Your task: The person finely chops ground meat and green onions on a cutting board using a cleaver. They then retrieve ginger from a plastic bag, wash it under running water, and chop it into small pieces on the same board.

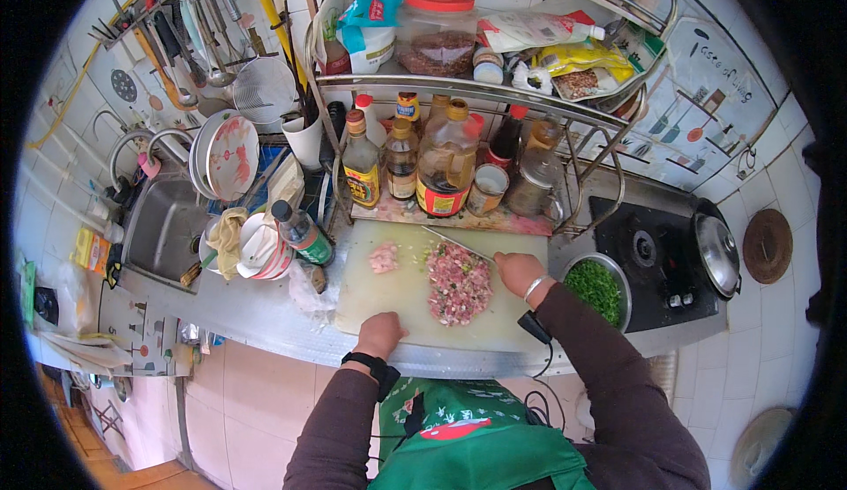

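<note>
My right hand [518, 273] grips a knife [458, 243], whose blade is seen nearly edge-on. The blade lies across the far end of a heap of chopped raw meat [460, 285] mixed with green bits. Under it is a pale cutting board [397, 298]. To the left on the board sits a smaller lump of pink raw meat [383, 258]. My left hand [381, 334] rests as a fist on the board's near edge, its fingers curled and mostly hidden from above. Right of the board stands a metal bowl [627, 295] of chopped greens [592, 289].
Sauce and oil bottles [445, 159] line the board's far side under a metal rack [463, 82]. Left are a green-labelled bottle [304, 235], stacked bowls [265, 252] and a sink [165, 225]. A gas stove [652, 291] with a lidded pan [716, 252] is right. A cable [548, 364] hangs near my right forearm.
</note>
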Demonstrator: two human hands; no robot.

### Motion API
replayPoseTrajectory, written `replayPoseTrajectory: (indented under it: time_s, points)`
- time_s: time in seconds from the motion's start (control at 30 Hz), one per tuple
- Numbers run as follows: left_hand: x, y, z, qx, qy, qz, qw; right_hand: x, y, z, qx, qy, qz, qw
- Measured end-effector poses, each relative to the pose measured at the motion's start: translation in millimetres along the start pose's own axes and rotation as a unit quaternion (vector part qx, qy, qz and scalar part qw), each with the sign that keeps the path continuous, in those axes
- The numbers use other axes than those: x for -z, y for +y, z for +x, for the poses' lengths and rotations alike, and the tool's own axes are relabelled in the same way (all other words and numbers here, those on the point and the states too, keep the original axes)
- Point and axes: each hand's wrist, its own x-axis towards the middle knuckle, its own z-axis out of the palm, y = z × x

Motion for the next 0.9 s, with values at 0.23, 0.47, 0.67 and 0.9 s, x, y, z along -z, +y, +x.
replayPoseTrajectory:
  time_s: [0.23,0.47,0.67,0.9]
  points:
    - [-11,-8,1,-0.020,0.051,-0.036,0.998,14,8,50,0.104,-0.013,-0.034,0.994]
    - [-13,-8,6,-0.017,0.043,0.009,0.999,22,16,57,0.138,-0.040,-0.020,0.989]
    - [-8,-6,8,-0.022,0.026,0.025,0.999,41,18,14,0.142,-0.008,-0.074,0.987]
    - [-6,-3,7,0.006,0.005,0.013,1.000,76,-10,-65,0.113,0.134,-0.117,0.978]
